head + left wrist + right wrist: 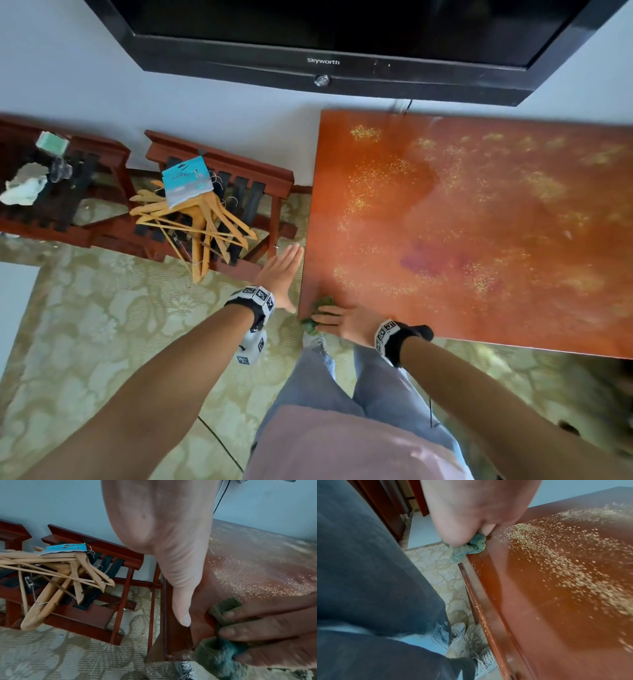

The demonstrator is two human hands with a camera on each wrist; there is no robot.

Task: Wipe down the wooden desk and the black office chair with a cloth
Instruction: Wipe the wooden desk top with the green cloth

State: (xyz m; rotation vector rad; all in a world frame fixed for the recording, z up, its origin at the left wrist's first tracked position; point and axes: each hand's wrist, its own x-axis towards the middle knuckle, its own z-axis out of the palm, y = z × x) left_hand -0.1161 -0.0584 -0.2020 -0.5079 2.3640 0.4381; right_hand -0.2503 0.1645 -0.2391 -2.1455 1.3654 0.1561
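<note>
With the right hand (346,322) pressing the cloth (323,303) at the desk (479,222) corner and the left hand (282,277) flat and empty, crumbs remain and the chair is unseen.

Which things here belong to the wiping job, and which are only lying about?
For the job:
- green cloth under the right hand
- wooden desk, speckled with crumbs
- left hand, flat beside the desk edge

Lying about:
- wooden hangers on a luggage rack
- television
- crumpled tissue
</note>
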